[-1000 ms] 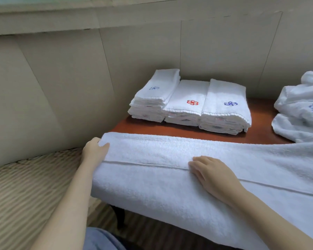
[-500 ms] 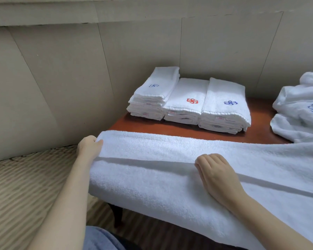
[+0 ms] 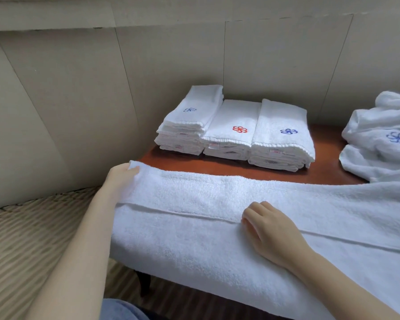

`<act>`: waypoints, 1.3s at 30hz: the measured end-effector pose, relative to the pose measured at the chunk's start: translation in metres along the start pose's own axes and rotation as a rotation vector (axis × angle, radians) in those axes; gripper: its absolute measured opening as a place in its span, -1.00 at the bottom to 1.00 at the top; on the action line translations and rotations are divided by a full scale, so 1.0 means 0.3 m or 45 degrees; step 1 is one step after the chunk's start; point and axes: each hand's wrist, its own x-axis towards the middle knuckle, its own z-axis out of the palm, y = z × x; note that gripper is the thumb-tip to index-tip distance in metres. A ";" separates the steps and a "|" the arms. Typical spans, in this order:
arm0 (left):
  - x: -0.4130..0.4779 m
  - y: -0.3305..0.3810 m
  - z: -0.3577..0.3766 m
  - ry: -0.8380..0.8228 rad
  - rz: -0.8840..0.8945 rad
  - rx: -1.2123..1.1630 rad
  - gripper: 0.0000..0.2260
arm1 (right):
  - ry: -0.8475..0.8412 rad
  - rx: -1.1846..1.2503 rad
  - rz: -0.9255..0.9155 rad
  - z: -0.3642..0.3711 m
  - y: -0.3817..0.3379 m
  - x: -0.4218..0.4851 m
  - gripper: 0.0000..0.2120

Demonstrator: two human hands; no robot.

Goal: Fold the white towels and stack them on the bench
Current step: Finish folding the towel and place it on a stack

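Note:
A large white towel (image 3: 194,241) lies lengthwise over the front of the wooden bench (image 3: 321,173), its upper layer folded over with a hem line running across. My left hand (image 3: 119,179) grips the folded layer's left end at the bench's left edge. My right hand (image 3: 270,229) sits mid-towel, fingers curled onto the hem. Three stacks of folded white towels stand at the back: a left stack (image 3: 189,125) and a right stack (image 3: 284,135) with blue logos, and a middle stack (image 3: 233,130) with a red logo.
A loose heap of unfolded white towels (image 3: 379,139) with a blue logo lies on the bench's right side. A beige panelled wall (image 3: 79,100) runs behind and to the left. Striped carpet (image 3: 21,239) covers the floor at left.
My right hand's fingers went from lying flat on the towel to curled at the hem. My left hand shifted slightly away from me with the towel's left end.

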 end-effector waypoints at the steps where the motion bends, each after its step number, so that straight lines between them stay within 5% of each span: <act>1: 0.001 0.005 0.006 0.015 0.096 -0.003 -0.82 | -0.005 0.002 0.015 0.002 0.006 0.005 -0.89; 2: -0.003 0.014 0.014 0.040 0.197 -0.005 -0.87 | -0.009 0.007 0.035 0.006 0.014 0.010 -0.89; 5: -0.001 0.058 0.046 0.133 0.342 0.035 -0.60 | -0.011 0.004 0.073 0.019 0.044 0.033 -0.91; 9: 0.012 0.056 0.080 0.054 0.228 0.565 -0.42 | -0.022 0.005 0.125 0.034 0.078 0.066 -0.90; 13: -0.004 0.005 0.064 -0.011 0.018 1.002 -0.55 | -0.025 0.016 0.136 0.036 0.084 0.071 -0.91; 19: -0.031 -0.007 0.034 0.333 -0.024 0.980 -0.70 | -0.036 0.010 0.146 0.035 0.085 0.063 -0.92; 23: -0.082 0.007 0.036 0.350 0.101 1.068 -0.66 | -0.098 -0.017 0.170 0.041 0.083 0.054 -0.88; 26: -0.148 0.041 0.074 0.160 0.255 1.096 -0.67 | -0.134 -0.029 0.198 0.037 0.077 0.032 -0.80; 30: -0.244 0.060 0.144 -0.426 0.481 1.075 -0.69 | -0.284 -0.132 0.198 0.019 0.012 -0.008 -0.67; 35: -0.304 0.052 0.094 -0.695 0.519 0.880 -0.69 | -0.608 -0.046 -0.030 -0.028 -0.123 -0.066 -0.44; 39: -0.344 0.051 0.054 -0.863 0.526 0.881 -0.57 | -0.613 -0.133 -0.058 -0.046 -0.151 -0.082 -0.34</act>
